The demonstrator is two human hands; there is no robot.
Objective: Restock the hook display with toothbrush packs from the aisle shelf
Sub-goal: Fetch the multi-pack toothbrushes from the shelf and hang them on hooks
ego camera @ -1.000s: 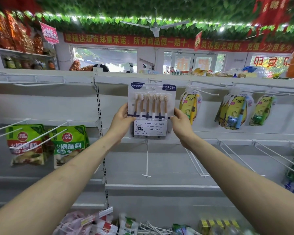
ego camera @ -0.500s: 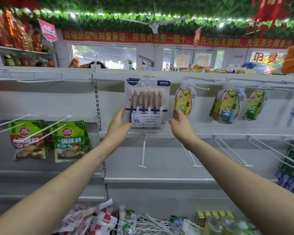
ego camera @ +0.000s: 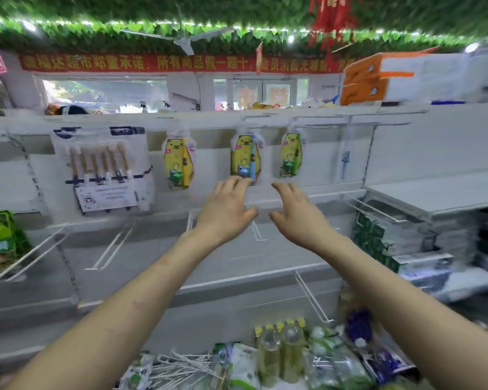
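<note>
A white multi-brush toothbrush pack (ego camera: 103, 167) hangs on a hook at the upper left of the white display panel. To its right hang three yellow bear-printed toothbrush packs (ego camera: 178, 163), (ego camera: 245, 159), (ego camera: 291, 154). My left hand (ego camera: 226, 209) is empty with fingers spread, just below the middle yellow pack. My right hand (ego camera: 296, 215) is also empty and spread, a little to the right, below the rightmost yellow pack. The frame is motion-blurred.
Bare wire hooks (ego camera: 110, 246) stick out of the lower panel. Green sauce bags (ego camera: 0, 243) hang at the left edge. Stacked boxes (ego camera: 392, 237) fill a shelf at right. A heap of loose hooks (ego camera: 181, 367), bottles (ego camera: 279, 353) and packets lies below.
Both hands let go of the white toothbrush pack, which now hangs by itself. The view swung right, and both empty hands moved right, under the yellow packs.
</note>
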